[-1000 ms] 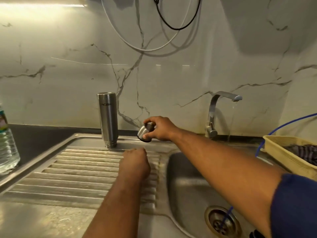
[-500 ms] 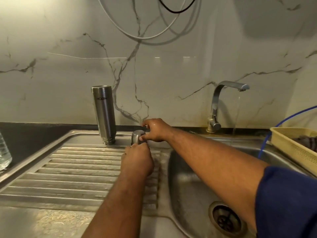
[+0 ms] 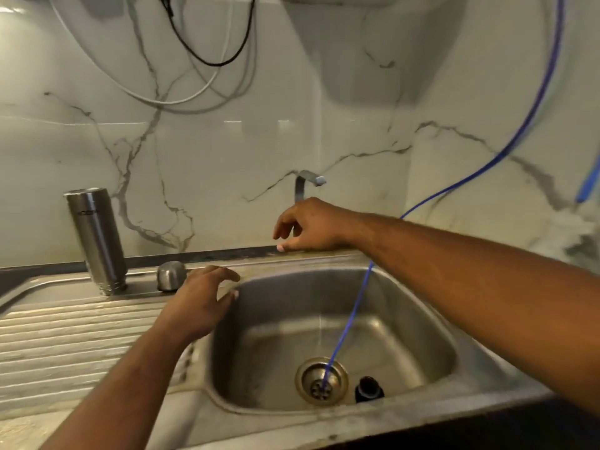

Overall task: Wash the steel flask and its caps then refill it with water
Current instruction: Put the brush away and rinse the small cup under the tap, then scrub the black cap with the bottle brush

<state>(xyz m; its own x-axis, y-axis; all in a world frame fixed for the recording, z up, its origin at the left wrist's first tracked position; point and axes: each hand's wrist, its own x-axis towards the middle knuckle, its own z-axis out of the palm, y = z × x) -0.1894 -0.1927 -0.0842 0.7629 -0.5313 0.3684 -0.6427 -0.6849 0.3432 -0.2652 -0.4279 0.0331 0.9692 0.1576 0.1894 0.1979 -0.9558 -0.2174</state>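
The steel flask (image 3: 96,239) stands upside down at the back of the ribbed drainboard (image 3: 71,345). Its steel cap (image 3: 170,276) sits dome up just right of it, free of both hands. My left hand (image 3: 201,303) hovers over the sink's left rim with fingers loosely spread, holding nothing. My right hand (image 3: 308,226) is in the air in front of the tap (image 3: 306,185), fingers relaxed and empty. A small black cap (image 3: 368,389) lies in the sink basin (image 3: 422,345) beside the drain (image 3: 321,381). A thin stream of water falls toward the drain.
A blue tube (image 3: 354,306) runs from the upper right wall down into the drain. White and black cables (image 3: 201,76) hang on the marble wall above. The counter's dark front edge crosses the lower right.
My right hand set the steel cap down beside the flask, let it go and moved right toward the tap. My left hand shifted right to the sink's rim. The view swung right.
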